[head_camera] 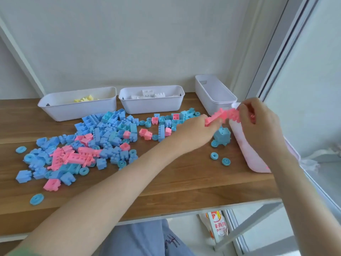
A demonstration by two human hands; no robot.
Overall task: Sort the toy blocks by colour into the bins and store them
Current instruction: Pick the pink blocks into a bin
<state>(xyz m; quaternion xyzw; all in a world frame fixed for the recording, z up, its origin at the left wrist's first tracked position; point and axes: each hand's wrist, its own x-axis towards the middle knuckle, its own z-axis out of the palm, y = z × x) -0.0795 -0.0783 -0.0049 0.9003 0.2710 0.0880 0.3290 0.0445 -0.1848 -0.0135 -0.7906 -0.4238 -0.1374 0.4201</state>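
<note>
head: pink block strip [224, 116] gripped between left hand [197, 133], right hand [258, 124].

Blue and pink blocks [103, 137] are lying mixed in a heap. Yellow blocks [85, 98] are sitting in the left white bin [73, 110], white blocks [147, 94] in the middle white bin [151, 107]. A long pink piece [220, 116] is being held up beside the pink bin's [252, 159] far end.

Partly legible Chinese characters, including "鸡", on the red-and-white packet [218, 225]
</note>
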